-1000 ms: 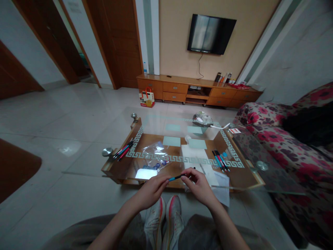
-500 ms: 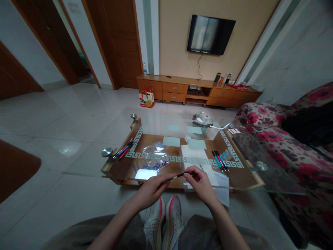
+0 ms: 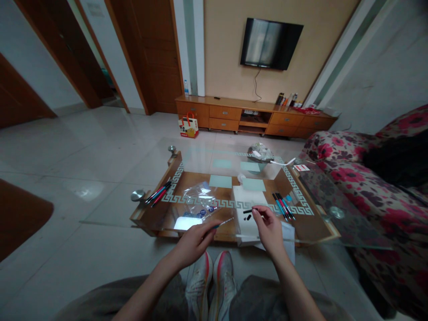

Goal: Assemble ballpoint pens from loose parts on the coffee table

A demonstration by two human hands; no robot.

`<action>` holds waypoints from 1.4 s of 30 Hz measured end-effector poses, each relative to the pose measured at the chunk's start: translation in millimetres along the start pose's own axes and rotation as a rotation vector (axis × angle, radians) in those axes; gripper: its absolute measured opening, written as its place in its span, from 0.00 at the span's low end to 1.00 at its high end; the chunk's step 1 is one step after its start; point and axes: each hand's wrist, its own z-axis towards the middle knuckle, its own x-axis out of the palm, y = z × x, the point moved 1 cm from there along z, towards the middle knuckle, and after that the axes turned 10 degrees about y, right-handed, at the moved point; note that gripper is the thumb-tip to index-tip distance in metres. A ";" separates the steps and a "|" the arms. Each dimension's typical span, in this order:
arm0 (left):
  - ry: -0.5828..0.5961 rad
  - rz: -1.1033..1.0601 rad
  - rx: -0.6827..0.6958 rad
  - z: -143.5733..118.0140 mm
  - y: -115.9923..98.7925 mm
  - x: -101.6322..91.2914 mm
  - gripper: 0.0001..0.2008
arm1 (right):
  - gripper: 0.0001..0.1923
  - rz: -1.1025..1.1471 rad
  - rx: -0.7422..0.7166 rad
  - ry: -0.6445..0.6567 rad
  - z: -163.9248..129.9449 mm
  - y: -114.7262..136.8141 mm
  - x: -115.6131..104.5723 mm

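Above the near edge of the glass table [image 3: 133, 225], my left hand [image 3: 194, 243] is closed on a pen [image 3: 220, 224]. Its blue end sits at the fingers, and a thin pale refill sticks out to the right. Pinched in my right hand [image 3: 270, 229] is a short black pen part [image 3: 248, 211], apart from the pen; whether it is a cap or a barrel half I cannot tell. Small dark marks show just below it, perhaps reflections in the glass. Several pens [image 3: 283, 206] lie to the right of my right hand, and another group of pens [image 3: 159, 193] lies at the table's left.
A clear plastic bag [image 3: 199, 198] lies on the left half of the table. White paper [image 3: 249, 196] shows near the middle. A bowl [image 3: 262, 154] with crumpled plastic stands at the far right. A flowered sofa [image 3: 354, 176] borders the right side.
The pen has come apart: the black part moved right and a little away with my right hand. The refill is now exposed in my left hand, which has barely moved.
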 end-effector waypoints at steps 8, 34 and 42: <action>-0.007 -0.045 -0.003 1.3 -5.3 -2.5 0.19 | 0.08 -0.683 -0.230 0.050 -1.4 -14.6 2.1; -0.003 -0.030 0.000 0.8 -3.8 -2.2 0.18 | 0.10 -0.755 -0.169 0.111 -2.7 -31.3 13.9; -0.004 -0.035 0.005 1.5 -4.2 -1.3 0.19 | 0.10 -0.741 -0.152 0.114 -3.2 -31.8 13.8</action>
